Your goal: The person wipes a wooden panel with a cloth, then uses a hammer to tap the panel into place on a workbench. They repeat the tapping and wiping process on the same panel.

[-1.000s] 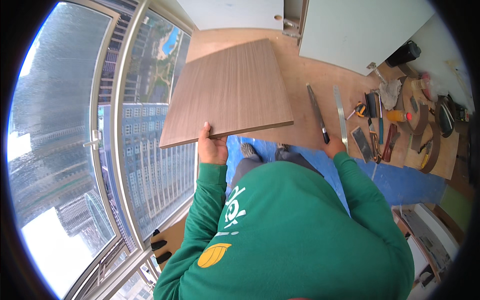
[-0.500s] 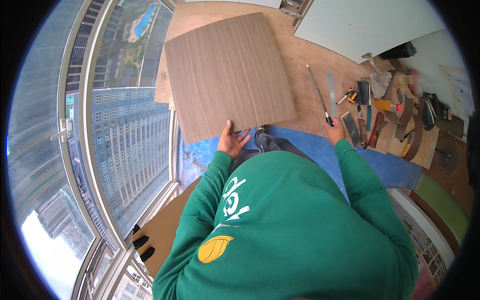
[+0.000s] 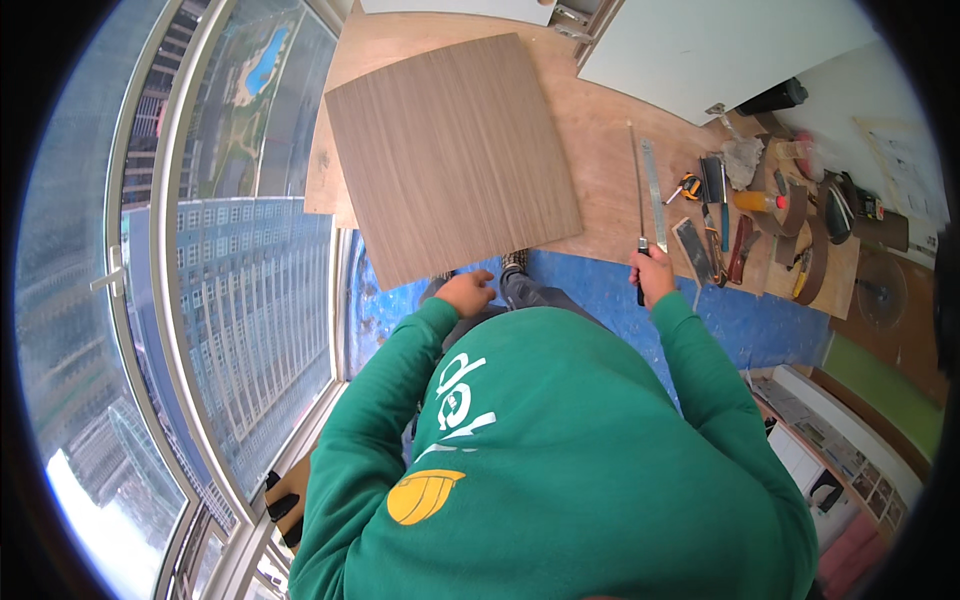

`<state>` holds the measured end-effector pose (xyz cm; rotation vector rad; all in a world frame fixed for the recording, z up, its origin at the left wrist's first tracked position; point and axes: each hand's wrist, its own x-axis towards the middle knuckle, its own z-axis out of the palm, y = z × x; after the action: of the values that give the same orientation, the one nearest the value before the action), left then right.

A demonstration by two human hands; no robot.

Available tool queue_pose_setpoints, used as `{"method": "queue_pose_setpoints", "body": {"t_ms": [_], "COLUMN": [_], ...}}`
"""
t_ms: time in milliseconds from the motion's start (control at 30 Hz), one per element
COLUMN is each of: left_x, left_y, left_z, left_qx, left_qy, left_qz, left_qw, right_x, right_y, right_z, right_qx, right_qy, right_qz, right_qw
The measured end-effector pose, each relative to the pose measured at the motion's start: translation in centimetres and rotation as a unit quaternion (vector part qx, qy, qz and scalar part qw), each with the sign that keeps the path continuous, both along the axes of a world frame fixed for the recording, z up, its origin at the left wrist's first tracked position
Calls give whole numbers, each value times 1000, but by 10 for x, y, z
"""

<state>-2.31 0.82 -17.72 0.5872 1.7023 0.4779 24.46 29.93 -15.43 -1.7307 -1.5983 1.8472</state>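
My right hand [image 3: 655, 275] is closed round the black handle of a long thin file [image 3: 634, 180], at the table's front edge. The file's blade points away from me, beside a steel ruler [image 3: 653, 190] on the table. My left hand [image 3: 468, 292] is just in front of a brown wood-grain panel [image 3: 455, 160], apart from its near edge. Its fingers curl inward and nothing shows in them. The panel lies flat on the table, its near left corner sticking out past the front edge.
Right of the ruler lie a tape measure [image 3: 689, 186], a flat dark block [image 3: 692, 250], knives, brown edging strips [image 3: 812, 262] and an orange bottle [image 3: 760, 201]. A white cabinet panel [image 3: 690, 55] is behind. Blue sheeting [image 3: 590, 285] covers the floor; a window [image 3: 265, 320] is at left.
My left hand has turned over from spread fingers at the panel's edge to curled fingers nearer my body. My right hand has drawn the file back and turned its blade more upright.
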Motion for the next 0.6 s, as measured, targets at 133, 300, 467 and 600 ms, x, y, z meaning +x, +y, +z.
{"method": "queue_pose_setpoints", "body": {"t_ms": [133, 300, 467, 600], "left_x": [-49, -47, -25, -34], "left_y": [36, 30, -15, -39], "left_z": [140, 346, 474, 510], "left_qx": [173, 383, 512, 549], "left_qy": [200, 375, 403, 409], "left_qz": [-168, -366, -479, -512], "left_qw": [950, 761, 588, 518], "right_x": [-28, -62, -72, -59], "right_y": [-36, -104, -166, -208], "right_z": [28, 69, 76, 83], "right_qx": [-85, -133, -132, -83], "right_qy": [72, 127, 131, 139], "right_qz": [-15, -52, -77, -62], "right_qw": [994, 982, 980, 985]}}
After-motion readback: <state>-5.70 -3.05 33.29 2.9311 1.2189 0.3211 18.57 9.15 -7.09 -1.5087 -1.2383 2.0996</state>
